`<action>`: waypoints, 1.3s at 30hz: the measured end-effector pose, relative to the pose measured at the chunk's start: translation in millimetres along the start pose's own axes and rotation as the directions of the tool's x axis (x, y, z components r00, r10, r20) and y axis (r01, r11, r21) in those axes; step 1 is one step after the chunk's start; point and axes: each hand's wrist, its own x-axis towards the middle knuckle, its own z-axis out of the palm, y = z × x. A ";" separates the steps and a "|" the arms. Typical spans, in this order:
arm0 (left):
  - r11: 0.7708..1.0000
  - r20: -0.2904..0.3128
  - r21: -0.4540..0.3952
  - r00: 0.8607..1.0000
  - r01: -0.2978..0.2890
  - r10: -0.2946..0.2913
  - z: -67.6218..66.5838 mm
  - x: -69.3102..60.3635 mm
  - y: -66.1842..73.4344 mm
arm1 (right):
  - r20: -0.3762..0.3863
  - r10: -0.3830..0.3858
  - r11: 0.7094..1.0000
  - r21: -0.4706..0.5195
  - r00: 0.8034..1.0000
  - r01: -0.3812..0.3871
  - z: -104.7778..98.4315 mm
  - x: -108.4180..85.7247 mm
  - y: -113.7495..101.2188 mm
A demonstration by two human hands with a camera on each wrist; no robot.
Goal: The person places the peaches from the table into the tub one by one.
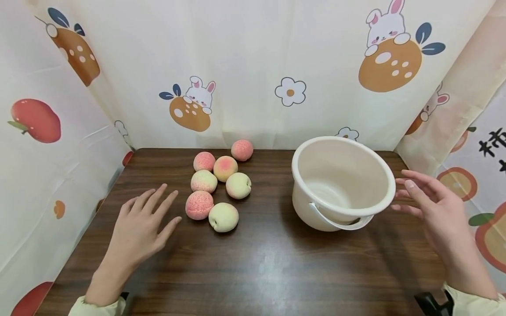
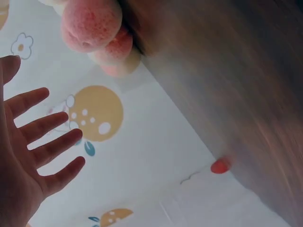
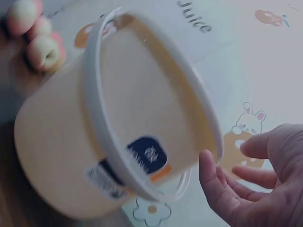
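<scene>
- Counting seven peaches on the tabletop, left of centre: showing three pink all over, two yellowish with a pink blush, two pale yellow-green.
- Grouping closely, forming a column of three at the left and a loose line of four just to its right.
- Showing one bucket, cream-coloured, standing upright on the tabletop to the right of the peaches, well apart from them.
- Hanging one handle down on the bucket's near side; showing one dark blue label in the right wrist view.
- Counting two hands, both holding nothing.
- Spreading straight fingers on the left hand, near the peaches' left side.
- Relaxing slightly bent fingers on the right hand, just beside the bucket's right rim; leaving contact impossible to tell.
- Showing two pale sleeve cuffs, one at each wrist.
</scene>
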 end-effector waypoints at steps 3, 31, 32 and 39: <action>1.000 -0.003 -0.005 1.000 -0.024 0.024 4.1 4.3 5.3 | 0.013 0.073 0.995 0.061 0.997 -0.074 -1.2 3.6 -1.1; 0.897 0.154 -0.023 0.885 -0.441 0.439 40.3 50.7 74.2 | 0.092 0.253 0.965 0.053 0.963 -0.259 -9.4 20.6 -5.8; 0.895 0.165 -0.025 0.881 -0.446 0.443 41.2 50.8 75.3 | 0.099 0.251 0.965 0.052 0.963 -0.257 -8.7 21.2 -5.5; 0.882 0.196 -0.032 0.862 -0.470 0.467 48.1 50.7 78.5 | 0.144 0.231 0.969 0.059 0.962 -0.242 -5.4 24.4 -4.6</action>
